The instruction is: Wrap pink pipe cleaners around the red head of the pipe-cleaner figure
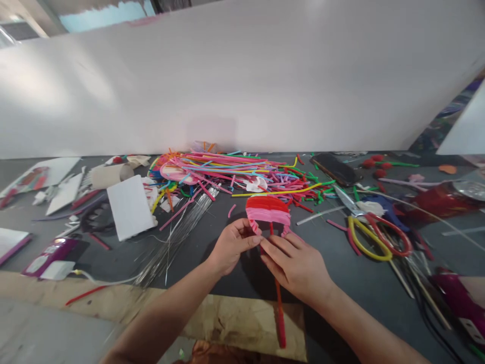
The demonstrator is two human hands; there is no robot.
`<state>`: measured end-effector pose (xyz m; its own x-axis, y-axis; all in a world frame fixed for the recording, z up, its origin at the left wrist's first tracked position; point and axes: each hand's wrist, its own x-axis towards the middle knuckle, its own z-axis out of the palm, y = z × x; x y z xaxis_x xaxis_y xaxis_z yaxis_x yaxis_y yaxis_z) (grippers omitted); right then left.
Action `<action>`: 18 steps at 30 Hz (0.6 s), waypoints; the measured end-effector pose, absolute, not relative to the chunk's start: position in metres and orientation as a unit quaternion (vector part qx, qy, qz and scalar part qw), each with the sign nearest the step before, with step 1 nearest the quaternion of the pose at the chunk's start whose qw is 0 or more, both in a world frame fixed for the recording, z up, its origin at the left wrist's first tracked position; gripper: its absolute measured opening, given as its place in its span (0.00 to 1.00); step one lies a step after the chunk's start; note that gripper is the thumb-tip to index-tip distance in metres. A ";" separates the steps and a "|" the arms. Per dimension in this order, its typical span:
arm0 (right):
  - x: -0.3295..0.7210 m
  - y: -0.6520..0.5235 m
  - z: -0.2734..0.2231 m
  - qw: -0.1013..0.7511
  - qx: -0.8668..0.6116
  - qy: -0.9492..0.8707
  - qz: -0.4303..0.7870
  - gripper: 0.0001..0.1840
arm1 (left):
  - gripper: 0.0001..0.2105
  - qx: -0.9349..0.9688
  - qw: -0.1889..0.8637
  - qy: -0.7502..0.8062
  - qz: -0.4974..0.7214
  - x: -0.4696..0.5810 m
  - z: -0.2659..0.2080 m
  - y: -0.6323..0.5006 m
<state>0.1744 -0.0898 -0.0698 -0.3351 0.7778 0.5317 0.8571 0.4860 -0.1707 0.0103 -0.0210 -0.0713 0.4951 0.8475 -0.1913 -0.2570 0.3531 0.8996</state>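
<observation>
Between my hands is a piece made of red and pink pipe cleaners [268,211], with a curved red top, a pink band below and pink strips hanging at both sides. A long red pipe cleaner stem [279,313] runs down from its middle toward the table's front edge. My left hand [231,246] pinches the lower left pink strip between thumb and fingers. My right hand [293,260] is closed at the right side, its fingers over the stem and near the right pink strip. Its thumb is mostly hidden.
A heap of coloured pipe cleaners [227,167] lies against the white board [265,76]. Scissors [373,232] with yellow and red handles, a dark phone [335,169] and a red can [443,199] are at right. Metal wires [178,232], a white card [132,207] and a purple device [49,257] lie left.
</observation>
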 end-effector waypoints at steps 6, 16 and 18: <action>0.178 -0.091 -0.072 0.365 -0.519 -0.771 0.053 0.12 | 0.10 0.465 0.704 0.368 0.392 0.009 -0.070 -0.018; 0.177 -0.090 -0.069 0.264 -0.551 -0.592 0.525 0.21 | 0.10 0.410 0.686 0.363 0.478 0.006 -0.061 -0.011; 0.174 -0.089 -0.073 0.288 -0.515 -0.530 0.609 0.21 | 0.11 0.398 0.698 0.350 0.481 0.005 -0.059 -0.011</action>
